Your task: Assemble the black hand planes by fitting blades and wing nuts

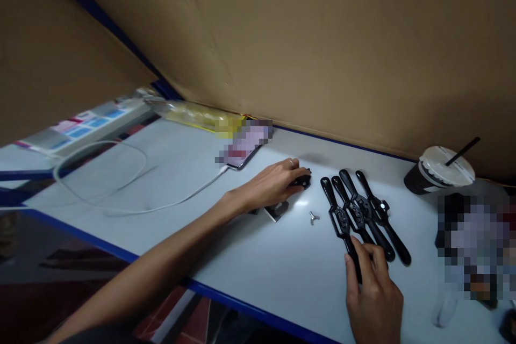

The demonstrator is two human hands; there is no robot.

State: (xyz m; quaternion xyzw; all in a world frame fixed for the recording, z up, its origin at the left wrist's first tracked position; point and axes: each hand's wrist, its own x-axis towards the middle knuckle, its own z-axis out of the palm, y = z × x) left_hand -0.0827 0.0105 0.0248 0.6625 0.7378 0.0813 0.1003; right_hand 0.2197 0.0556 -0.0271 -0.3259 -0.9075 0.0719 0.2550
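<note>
Several black spokeshaves lie side by side on the right part of the table. My right hand (373,290) has its thumb and fingers round the near handle of the leftmost spokeshave (342,220). The rightmost spokeshave (381,209) carries a silvery fitting at its middle. Further left, my left hand (278,180) is closed over a small black metal part (302,180), mostly covered by the fingers. Below that wrist lies a flat metal blade (277,209), partly hidden by the hand. A silver wing screw (313,218) rests between my hands.
A phone (245,145) with a white cable (177,205) lies at the back, beside a yellow item in clear plastic (201,117). At the right stands a lidded cup (427,172) with a straw, near a blurred-out object (478,242). A cardboard wall (322,54) borders the table (258,269).
</note>
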